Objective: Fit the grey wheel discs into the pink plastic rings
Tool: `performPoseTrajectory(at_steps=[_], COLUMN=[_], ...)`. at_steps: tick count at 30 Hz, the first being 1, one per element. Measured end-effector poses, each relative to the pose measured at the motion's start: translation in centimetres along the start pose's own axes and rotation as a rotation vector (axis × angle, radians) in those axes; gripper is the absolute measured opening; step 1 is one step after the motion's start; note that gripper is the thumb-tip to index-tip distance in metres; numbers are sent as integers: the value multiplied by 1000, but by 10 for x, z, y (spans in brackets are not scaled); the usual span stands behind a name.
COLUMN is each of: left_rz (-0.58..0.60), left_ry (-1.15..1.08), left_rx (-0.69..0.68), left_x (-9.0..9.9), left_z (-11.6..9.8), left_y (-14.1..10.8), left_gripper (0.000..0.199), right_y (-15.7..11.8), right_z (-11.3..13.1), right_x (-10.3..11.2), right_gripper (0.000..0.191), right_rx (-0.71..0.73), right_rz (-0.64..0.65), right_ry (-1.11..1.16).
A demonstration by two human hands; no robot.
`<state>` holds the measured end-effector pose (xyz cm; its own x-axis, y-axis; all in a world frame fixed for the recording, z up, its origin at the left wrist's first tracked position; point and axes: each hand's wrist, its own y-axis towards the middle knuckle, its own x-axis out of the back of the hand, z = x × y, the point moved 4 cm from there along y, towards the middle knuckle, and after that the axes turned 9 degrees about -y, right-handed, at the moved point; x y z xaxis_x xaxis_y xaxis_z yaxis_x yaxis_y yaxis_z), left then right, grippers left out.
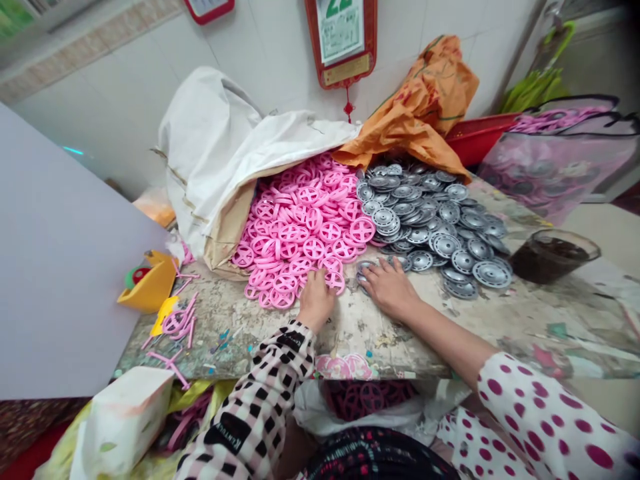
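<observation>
A heap of pink spoked plastic wheels (313,249) spills from a white sack onto the worn table. At its front edge is my left hand (316,299), its fingers curled and closed at the rim of a pink wheel (336,281). To the right lies a pile of grey plastic hubcap-like discs (445,245). My right hand (391,288) rests palm down at the near left of this pile, fingers apart, touching a grey disc (367,268). The fingertips partly cover that disc.
Behind the heaps lie the white sack (215,153) and an orange sack (425,100). A glass of dark liquid (553,257) stands at right. Pink parts (180,323) and a yellow holder (145,287) lie at left. Below the table edge, an open bag holds more wheels (370,397).
</observation>
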<state>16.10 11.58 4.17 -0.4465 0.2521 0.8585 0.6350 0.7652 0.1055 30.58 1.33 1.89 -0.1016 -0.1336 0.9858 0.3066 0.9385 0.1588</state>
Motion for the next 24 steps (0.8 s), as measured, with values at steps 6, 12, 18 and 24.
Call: performPoseTrajectory(at_steps=[6,12,18,24], left_rz=[4,19,233,360], left_ry=[-116,-440,-1250,-1625], left_rx=[-164,-5,579,658], left_x=[-7,-2,-14,-18], left_z=[-5,0,5,-21], left_y=[-9,-29,-63,-82], left_gripper=[57,52,47,40], right_y=[-26,-15,-31,-69], right_z=[15,11,-14,27], right_x=[30,42,39,31], right_gripper=[29,29,31,26], right_rx=[-80,-75,-335,-344], right_rz=[9,60,-145,-234], right_ry=[67,50,443,1059])
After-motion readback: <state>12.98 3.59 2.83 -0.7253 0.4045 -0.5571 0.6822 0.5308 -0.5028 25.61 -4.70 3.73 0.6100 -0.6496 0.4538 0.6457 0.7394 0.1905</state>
